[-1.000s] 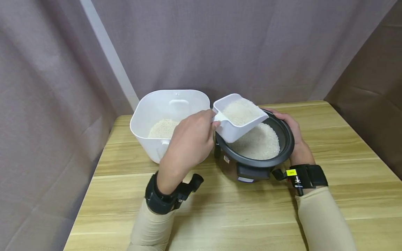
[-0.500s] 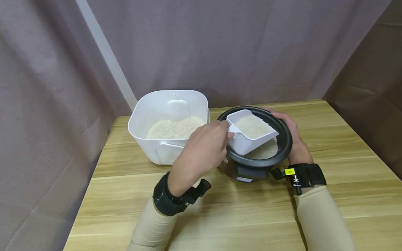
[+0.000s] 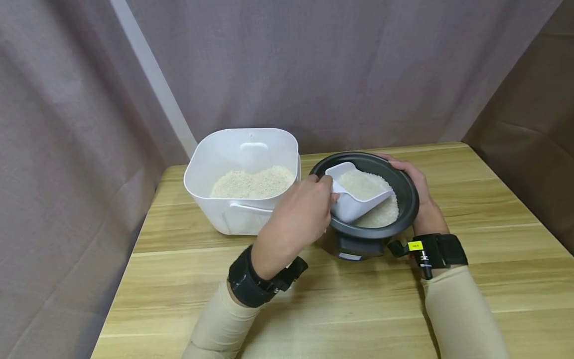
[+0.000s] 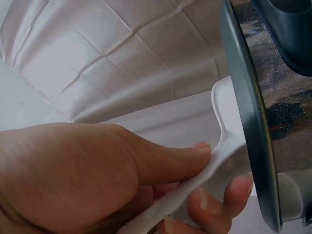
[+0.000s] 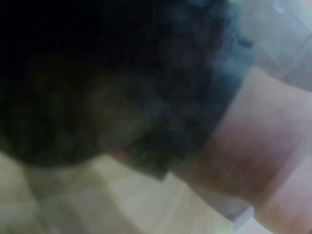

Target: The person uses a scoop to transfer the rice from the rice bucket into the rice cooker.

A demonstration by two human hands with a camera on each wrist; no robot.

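White rice scoop [image 3: 354,197] is being pinched by its handle in the left hand [image 3: 296,219]: thumb on top, fingers curled underneath, confirmed in left wrist view [image 4: 214,161]. Scoop is being held inside the rice cooker pot [image 3: 405,187], tilted mouth-down toward the pot's far-right side, still loaded with rice; handle is sitting at the pot's near-left rim. Rice [image 3: 383,212] is lying in the pot bottom under the scoop.

Right hand [image 3: 419,192] is being wrapped around the pot's right rim, fingers curled over the far edge, palm against the outer wall. Right wrist view is blurred: only dark pot wall and skin [image 5: 253,146] are being shown.

White rice container [image 3: 204,164] is standing just left of the pot, nearly touching it, partly filled with rice.

Pot is sitting on a wooden table [image 3: 493,224], toward its far edge. Grey-brown curtains [image 3: 336,65] are hanging behind and to both sides of the pot.
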